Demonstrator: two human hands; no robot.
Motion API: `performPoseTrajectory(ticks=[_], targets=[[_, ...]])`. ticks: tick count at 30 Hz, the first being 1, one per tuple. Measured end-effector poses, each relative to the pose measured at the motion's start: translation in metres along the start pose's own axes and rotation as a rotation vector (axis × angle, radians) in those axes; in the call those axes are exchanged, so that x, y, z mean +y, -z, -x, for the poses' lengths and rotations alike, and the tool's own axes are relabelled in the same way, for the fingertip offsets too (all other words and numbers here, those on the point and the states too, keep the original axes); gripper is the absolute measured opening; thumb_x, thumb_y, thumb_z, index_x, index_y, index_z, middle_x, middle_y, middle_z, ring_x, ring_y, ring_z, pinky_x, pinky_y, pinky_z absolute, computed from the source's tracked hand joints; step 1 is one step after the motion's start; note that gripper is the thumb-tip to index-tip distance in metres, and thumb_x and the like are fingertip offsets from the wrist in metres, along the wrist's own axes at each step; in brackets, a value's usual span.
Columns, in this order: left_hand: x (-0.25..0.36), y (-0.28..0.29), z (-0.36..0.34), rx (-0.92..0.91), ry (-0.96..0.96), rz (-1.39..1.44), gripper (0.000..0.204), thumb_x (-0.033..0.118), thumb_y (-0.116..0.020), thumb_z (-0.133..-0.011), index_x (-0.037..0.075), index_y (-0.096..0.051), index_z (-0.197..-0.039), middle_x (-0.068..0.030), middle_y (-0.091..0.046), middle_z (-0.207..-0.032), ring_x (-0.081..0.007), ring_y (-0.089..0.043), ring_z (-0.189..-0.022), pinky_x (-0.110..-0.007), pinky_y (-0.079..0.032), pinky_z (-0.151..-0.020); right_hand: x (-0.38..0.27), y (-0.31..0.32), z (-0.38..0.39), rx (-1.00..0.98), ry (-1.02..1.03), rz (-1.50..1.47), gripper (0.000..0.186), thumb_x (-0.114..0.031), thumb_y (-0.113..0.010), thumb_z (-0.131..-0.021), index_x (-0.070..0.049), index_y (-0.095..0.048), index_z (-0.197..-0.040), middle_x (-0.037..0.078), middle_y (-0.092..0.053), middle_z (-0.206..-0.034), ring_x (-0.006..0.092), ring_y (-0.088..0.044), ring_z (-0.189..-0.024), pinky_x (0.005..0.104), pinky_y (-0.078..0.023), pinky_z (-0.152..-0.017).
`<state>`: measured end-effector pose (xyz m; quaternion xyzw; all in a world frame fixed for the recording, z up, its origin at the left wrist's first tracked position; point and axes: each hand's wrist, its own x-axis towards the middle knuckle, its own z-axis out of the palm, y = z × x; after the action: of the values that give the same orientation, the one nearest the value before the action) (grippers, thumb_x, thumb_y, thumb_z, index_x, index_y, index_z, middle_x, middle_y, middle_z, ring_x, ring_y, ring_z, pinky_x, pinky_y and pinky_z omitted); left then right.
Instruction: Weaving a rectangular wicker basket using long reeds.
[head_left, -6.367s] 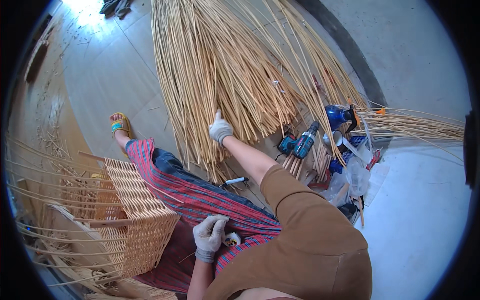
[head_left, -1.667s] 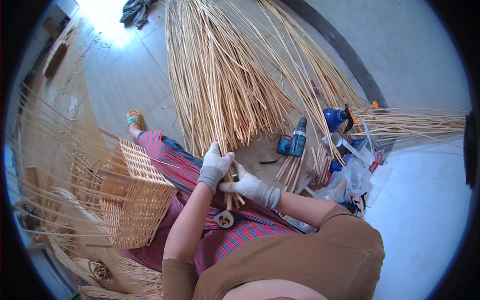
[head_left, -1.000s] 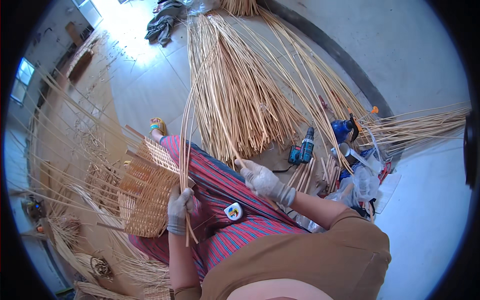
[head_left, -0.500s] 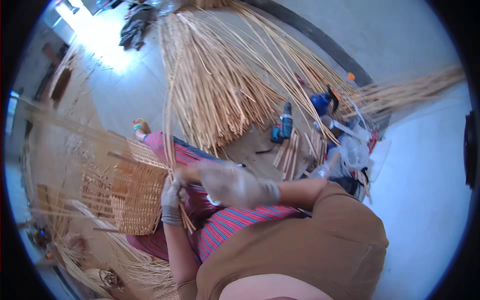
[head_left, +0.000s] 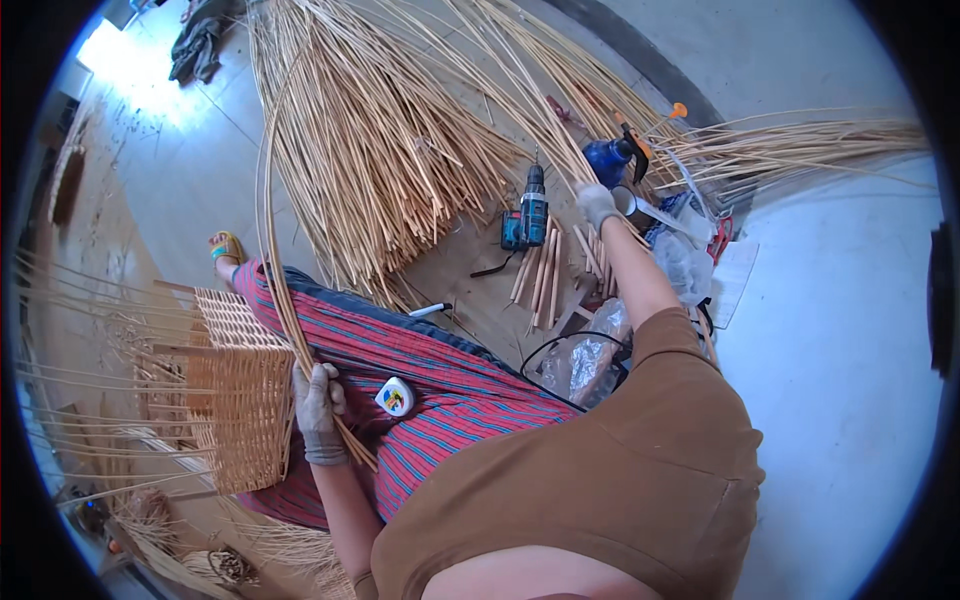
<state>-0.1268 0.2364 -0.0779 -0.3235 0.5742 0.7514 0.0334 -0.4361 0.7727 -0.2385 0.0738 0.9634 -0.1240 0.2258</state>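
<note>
My gloved left hand [head_left: 318, 400] is closed around a few long cane rods [head_left: 277, 235], whose short ends stick out below it over my lap. Just left of that hand, a half-woven wicker basket [head_left: 245, 405] lies on its side with long loose stakes spreading to the left. Stretched out to the right, my gloved right hand [head_left: 598, 204] grips a thin bunch of cane rods [head_left: 535, 115] lying on the floor; its fingertips are partly hidden. Close to it are a blue spray bottle [head_left: 606, 160] and a roll of tape [head_left: 625, 199].
A large fan of cane [head_left: 385, 150] covers the floor ahead. A cordless drill [head_left: 530, 215] stands between it and some short wooden sticks [head_left: 543, 275]. A tape measure [head_left: 395, 397] rests on my striped lap, with a marker pen [head_left: 430, 310] beyond. Plastic bags [head_left: 590, 360] lie to the right.
My right hand has left the rods by my left hand and reached far right to the floor bunch. The view has shifted, and the tape measure and pen now show fully.
</note>
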Motion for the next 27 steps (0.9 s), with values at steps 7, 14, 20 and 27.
performPoseTrajectory(ticks=[7, 14, 20, 27], targets=[[0.007, -0.017, -0.006, 0.033, 0.024, 0.024, 0.030, 0.016, -0.050, -0.103, 0.009, -0.040, -0.130, -0.0031, -0.057, -0.084, -0.0054, -0.044, -0.045, -0.019, -0.035, -0.034, 0.073, -0.018, 0.033, 0.297, -0.557, -0.066, 0.037, -0.037, -0.062, -0.086, -0.014, -0.069, -0.114, 0.016, -0.068, -0.115, 0.0351, -0.065, -0.107, 0.0466, -0.051, -0.090], [-0.005, -0.015, -0.013, 0.075, 0.012, 0.055, 0.031, 0.017, -0.051, -0.103, 0.009, -0.039, -0.131, -0.0036, -0.058, -0.082, -0.0062, -0.043, -0.042, -0.019, -0.034, -0.032, -0.093, 0.004, 0.022, 0.693, 0.498, -0.394, 0.025, -0.013, -0.060, -0.087, -0.010, -0.066, -0.111, 0.014, -0.067, -0.103, 0.0334, -0.063, -0.098, 0.0426, -0.048, -0.092], [-0.001, -0.033, -0.018, 0.075, 0.036, 0.048, 0.035, 0.018, -0.052, -0.102, 0.007, -0.039, -0.132, -0.0032, -0.058, -0.080, -0.0062, -0.043, -0.042, -0.019, -0.033, -0.033, -0.198, -0.075, -0.022, 0.157, 0.351, -0.312, 0.057, -0.030, -0.074, -0.081, -0.005, -0.057, -0.129, 0.022, -0.067, -0.113, 0.0347, -0.064, -0.107, 0.0415, -0.049, -0.094], [0.001, -0.030, -0.013, 0.115, 0.039, 0.077, 0.036, 0.017, -0.052, -0.101, 0.007, -0.038, -0.133, -0.0030, -0.057, -0.079, -0.0055, -0.042, -0.042, -0.018, -0.033, -0.034, -0.233, -0.099, -0.052, 0.053, 0.095, -0.203, 0.044, -0.033, -0.065, -0.087, -0.016, -0.059, -0.127, 0.019, -0.068, -0.114, 0.0362, -0.065, -0.107, 0.0442, -0.050, -0.094]])
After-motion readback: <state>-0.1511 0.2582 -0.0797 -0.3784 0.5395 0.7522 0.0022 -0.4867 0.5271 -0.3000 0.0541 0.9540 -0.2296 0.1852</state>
